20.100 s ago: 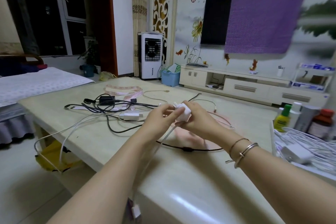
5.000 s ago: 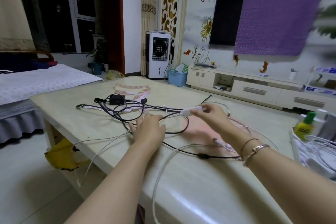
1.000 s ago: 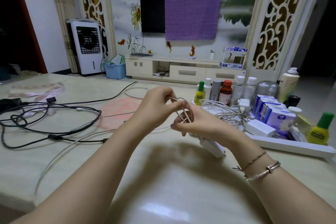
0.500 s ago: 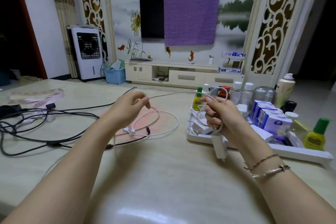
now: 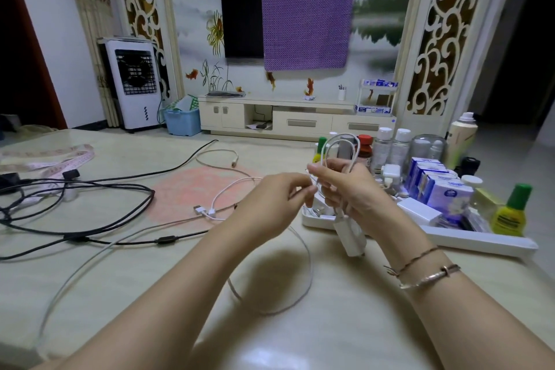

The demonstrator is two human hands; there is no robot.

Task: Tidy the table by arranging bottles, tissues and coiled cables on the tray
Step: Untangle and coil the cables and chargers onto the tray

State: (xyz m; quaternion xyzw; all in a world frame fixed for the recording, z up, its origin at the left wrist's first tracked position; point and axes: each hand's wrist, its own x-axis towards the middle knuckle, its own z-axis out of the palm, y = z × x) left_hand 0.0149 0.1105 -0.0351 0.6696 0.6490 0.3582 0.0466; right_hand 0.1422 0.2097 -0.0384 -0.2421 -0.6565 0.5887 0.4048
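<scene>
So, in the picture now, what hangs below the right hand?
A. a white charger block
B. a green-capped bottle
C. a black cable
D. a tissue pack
A: the right hand grips loops of white cable, and the white charger block dangles under it, in front of the tray.

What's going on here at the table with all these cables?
A person is winding a white charger cable into loops. The right hand grips the loops, with the white adapter hanging below it, while the left hand pinches the loose strand and feeds it in. The white tray on the right already holds bottles, blue tissue packs and other white chargers. A tangle of black cables and another white cable lie on the table, not yet coiled.
</scene>
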